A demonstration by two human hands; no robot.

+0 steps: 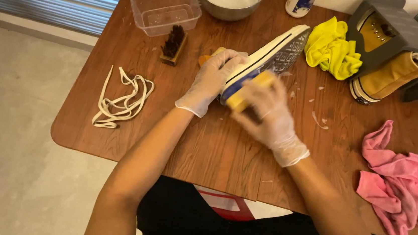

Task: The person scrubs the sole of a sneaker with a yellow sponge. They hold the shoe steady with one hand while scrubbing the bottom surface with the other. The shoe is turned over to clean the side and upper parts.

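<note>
spanning most of the view, table (216,148): brown wood with a rounded near-left corner; its far and right edges are cut off by the frame.
shoe rack (403,33): grey, at the far right, partly cut off; a mustard sneaker (391,75) pokes out of it toe-first, the rest hidden.
pink cloth (399,184): crumpled at the near right, its lower end hanging over the table edge.
sneaker (269,57): at the table's middle, tipped on its side with the patterned sole facing right; white rubber edge with a dark stripe; the upper is mostly hidden behind the hands.
metal bowl (229,3): far middle, top cut off, holding something whitish.
plastic tub (165,8): clear, far left of the bowl.
yellow cloth (333,48): bunched just right of the sneaker.
laces (122,100): a loose white tangle, well to the left.
left hand (212,80): gloved, fingers curled over the sneaker's near end, clamping it.
right hand (269,115): gloved and blurred, fingers pressed around a yellow sponge (249,91) held against the sneaker's rubber edge; exact finger positions hard to make out.
brush (174,44): wooden, dark bristles, near the tub.
bottle (301,0): only its base shows.
</note>
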